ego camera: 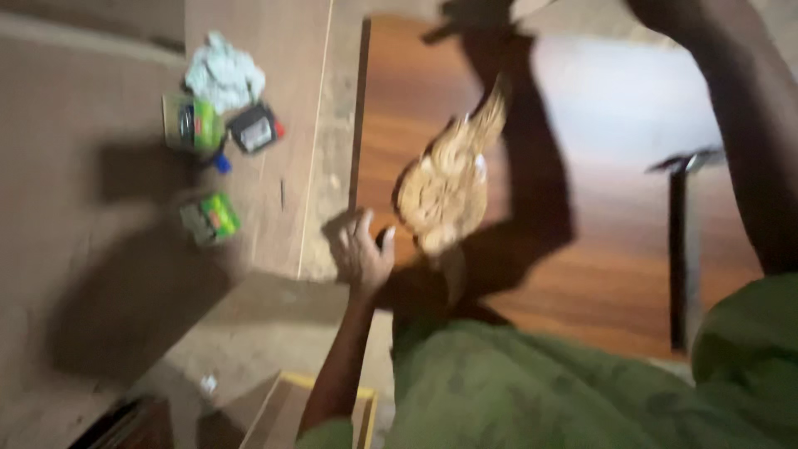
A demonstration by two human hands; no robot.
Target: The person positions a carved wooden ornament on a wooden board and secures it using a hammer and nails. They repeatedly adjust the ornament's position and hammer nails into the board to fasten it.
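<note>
Green cans beside white rag

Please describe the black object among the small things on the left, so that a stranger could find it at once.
Look at the pale brown board on the left. Near its upper part, under the crumpled white cloth, lies a small black box-shaped object. Its neighbours are green containers; it alone is black with a red end.

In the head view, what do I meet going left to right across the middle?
Green tin → black box → left hand on the board's edge → tan brush-like thing → reddish wooden board → dark metal bar → right arm.
</note>
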